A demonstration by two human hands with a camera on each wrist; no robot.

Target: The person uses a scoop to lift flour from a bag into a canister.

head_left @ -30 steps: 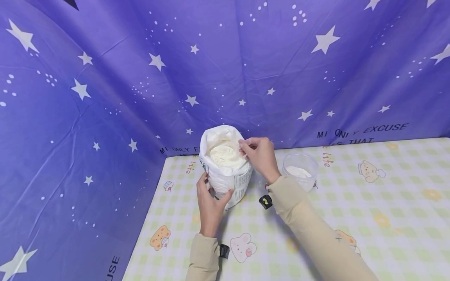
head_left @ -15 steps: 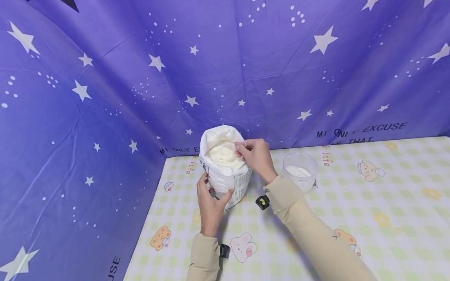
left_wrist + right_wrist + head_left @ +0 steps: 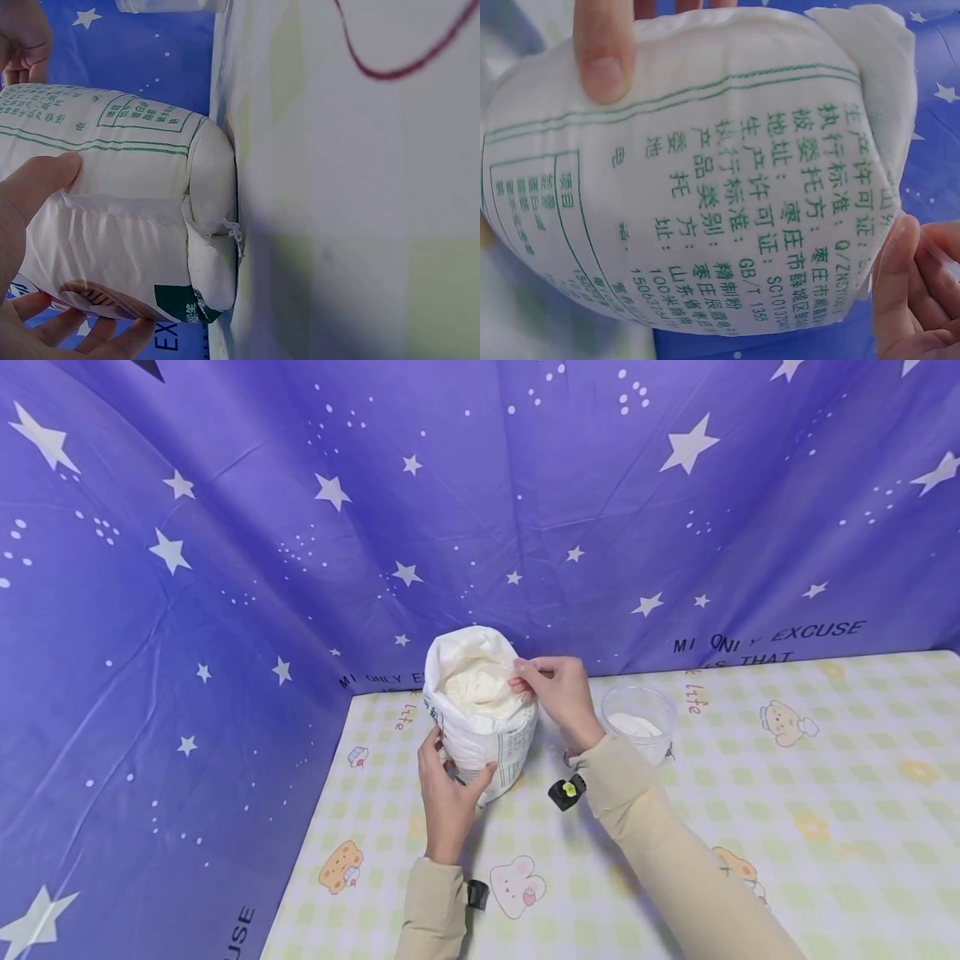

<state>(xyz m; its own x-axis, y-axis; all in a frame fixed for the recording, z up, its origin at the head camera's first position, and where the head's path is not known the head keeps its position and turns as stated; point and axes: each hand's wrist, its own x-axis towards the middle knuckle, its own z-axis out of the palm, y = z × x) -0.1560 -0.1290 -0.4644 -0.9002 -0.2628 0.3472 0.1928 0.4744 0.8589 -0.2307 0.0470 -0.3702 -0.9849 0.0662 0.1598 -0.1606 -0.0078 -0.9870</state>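
Note:
A white woven bag with green print stands upright, its mouth wide and rolled open, with pale flour inside. My left hand holds its near left side low down, thumb in front and fingers spread round the side. At the right of the mouth is my right hand, thumb and fingertips pinched together on a thin, clear-looking piece. Most of that piece is hidden, so its kind cannot be told. A clear round plastic tub with white powder in it stands to the right, beyond my right wrist.
The table has a green-and-white checked cloth with cartoon prints. A purple-blue curtain with white stars hangs close behind the bag, and another stretch of it runs along the left side.
My right hand dips left over the flour and comes back right to the bag's rim. The flour's surface has shifted, with a hollow near the fingers. My left hand stays on the bag.

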